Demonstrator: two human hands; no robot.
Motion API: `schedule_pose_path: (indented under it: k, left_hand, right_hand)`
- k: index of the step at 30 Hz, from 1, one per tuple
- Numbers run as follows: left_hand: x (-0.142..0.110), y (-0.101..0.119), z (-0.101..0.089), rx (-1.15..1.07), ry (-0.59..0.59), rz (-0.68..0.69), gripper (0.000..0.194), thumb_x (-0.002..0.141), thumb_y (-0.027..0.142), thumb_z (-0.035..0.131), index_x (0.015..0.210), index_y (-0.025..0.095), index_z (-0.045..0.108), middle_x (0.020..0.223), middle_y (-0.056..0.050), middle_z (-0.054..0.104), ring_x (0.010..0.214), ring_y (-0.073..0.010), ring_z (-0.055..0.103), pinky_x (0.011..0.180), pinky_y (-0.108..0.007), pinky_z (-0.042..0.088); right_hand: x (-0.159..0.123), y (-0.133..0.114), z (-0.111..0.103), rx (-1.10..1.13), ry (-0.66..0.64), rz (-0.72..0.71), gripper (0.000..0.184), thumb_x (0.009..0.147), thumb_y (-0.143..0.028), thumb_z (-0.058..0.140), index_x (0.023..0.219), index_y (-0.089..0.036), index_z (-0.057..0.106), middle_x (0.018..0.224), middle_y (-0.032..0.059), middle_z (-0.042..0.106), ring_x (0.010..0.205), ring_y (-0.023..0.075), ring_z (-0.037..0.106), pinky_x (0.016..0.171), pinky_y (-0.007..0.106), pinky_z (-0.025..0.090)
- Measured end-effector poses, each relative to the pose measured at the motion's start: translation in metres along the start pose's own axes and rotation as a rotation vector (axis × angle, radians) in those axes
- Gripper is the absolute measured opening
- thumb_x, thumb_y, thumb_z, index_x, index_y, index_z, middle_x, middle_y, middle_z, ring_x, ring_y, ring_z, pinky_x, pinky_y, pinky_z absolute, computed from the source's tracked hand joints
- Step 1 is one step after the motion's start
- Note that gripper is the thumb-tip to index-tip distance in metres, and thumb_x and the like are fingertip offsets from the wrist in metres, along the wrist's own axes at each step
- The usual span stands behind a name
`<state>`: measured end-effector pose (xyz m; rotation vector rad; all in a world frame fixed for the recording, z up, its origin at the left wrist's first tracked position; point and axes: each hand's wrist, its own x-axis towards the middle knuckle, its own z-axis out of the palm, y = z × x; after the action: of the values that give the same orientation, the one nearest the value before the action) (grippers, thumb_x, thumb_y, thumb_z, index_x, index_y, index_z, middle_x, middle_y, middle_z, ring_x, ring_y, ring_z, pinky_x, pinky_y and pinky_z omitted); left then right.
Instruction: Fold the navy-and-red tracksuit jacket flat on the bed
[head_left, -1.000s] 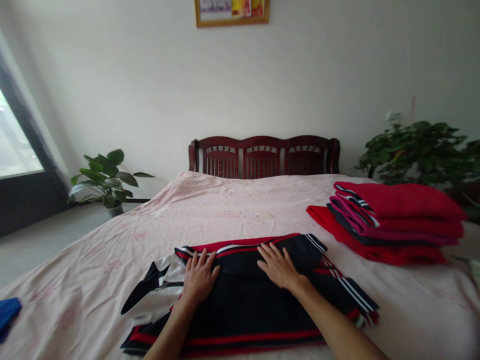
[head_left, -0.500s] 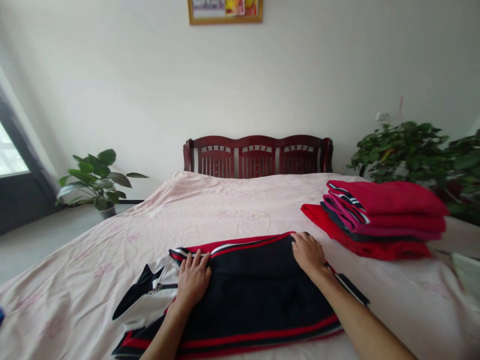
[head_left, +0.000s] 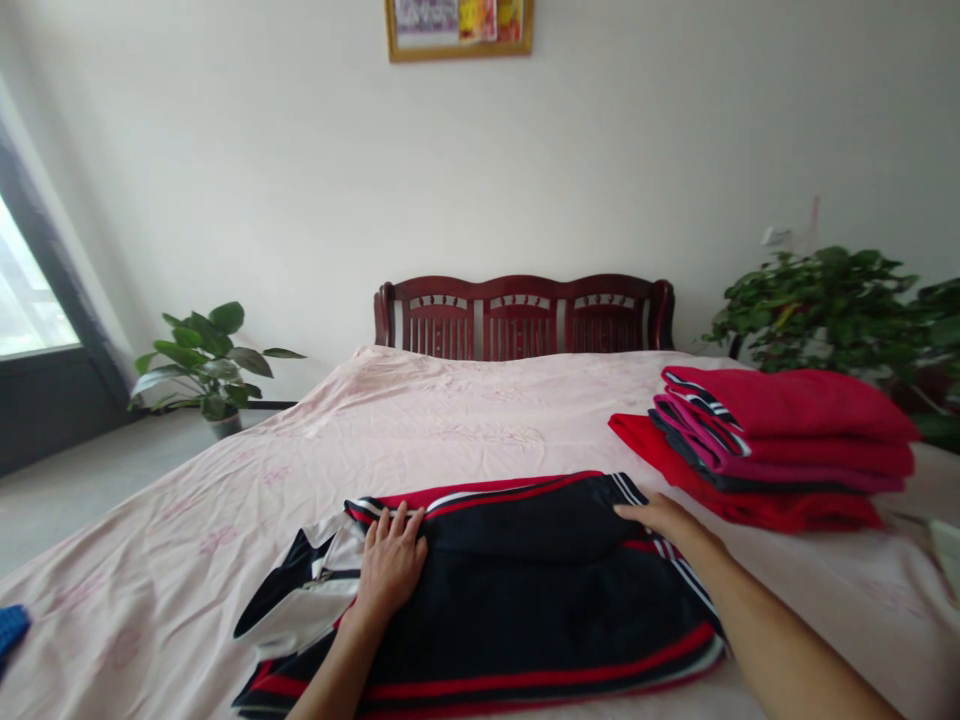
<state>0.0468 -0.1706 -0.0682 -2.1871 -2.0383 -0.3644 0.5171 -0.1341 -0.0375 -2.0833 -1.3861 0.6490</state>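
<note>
A navy tracksuit jacket (head_left: 525,600) with red and white stripes lies folded on the bed, its white part and zip showing at the left end. My left hand (head_left: 394,565) rests flat on the jacket near that end, fingers spread. At the right end, my right hand (head_left: 667,520) grips the jacket's edge beside a striped cuff (head_left: 627,489). The thumb lies on top of the cloth; the other fingers are mostly hidden. Red cloth peeks out along the jacket's far edge.
A stack of folded red, pink and dark clothes (head_left: 787,430) sits on the bed to the right. Pale pink bedding (head_left: 465,410) reaches back to a dark wooden headboard (head_left: 517,310). Potted plants (head_left: 214,360) stand at both sides. Something blue (head_left: 11,628) shows at the left edge.
My right hand has moved right and slightly nearer, from the jacket's top right corner to its right edge. The striped cuff and hem there are now exposed. The left hand stays on the cloth.
</note>
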Motion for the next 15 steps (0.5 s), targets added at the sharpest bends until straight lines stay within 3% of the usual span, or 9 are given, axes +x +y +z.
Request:
schedule_pose_path:
  k: [5,11,15]
  left_hand:
    - [0.001,-0.001,0.0,0.001,0.007,0.006,0.051,0.094,0.033,0.04,0.144,0.031,0.05,0.152,-0.005,0.047,0.142,-0.0331,0.037,0.115,-0.05,0.029]
    - [0.001,-0.002,0.003,-0.005,0.012,0.001,0.051,0.093,0.034,0.042,0.143,0.032,0.051,0.152,-0.005,0.047,0.143,-0.0328,0.036,0.115,-0.049,0.029]
    - [0.001,-0.001,0.003,-0.022,0.012,0.001,0.05,0.094,0.033,0.041,0.143,0.031,0.05,0.152,-0.006,0.047,0.143,-0.0335,0.035,0.116,-0.05,0.028]
  right_hand:
    - [-0.002,-0.001,-0.006,0.17,-0.194,0.083,0.032,0.07,-0.037,0.072,0.096,-0.017,0.072,0.092,0.0101,0.077,0.09,0.0268,0.073,0.082,0.033,0.057]
    - [-0.014,-0.002,-0.013,0.324,-0.373,0.211,0.03,0.076,-0.045,0.065,0.088,-0.019,0.073,0.088,0.0127,0.077,0.086,0.0293,0.074,0.076,0.04,0.06]
    - [-0.018,-0.003,-0.015,0.408,-0.416,0.147,0.029,0.074,-0.041,0.067,0.09,-0.018,0.074,0.086,0.0109,0.077,0.093,0.0291,0.073,0.083,0.04,0.058]
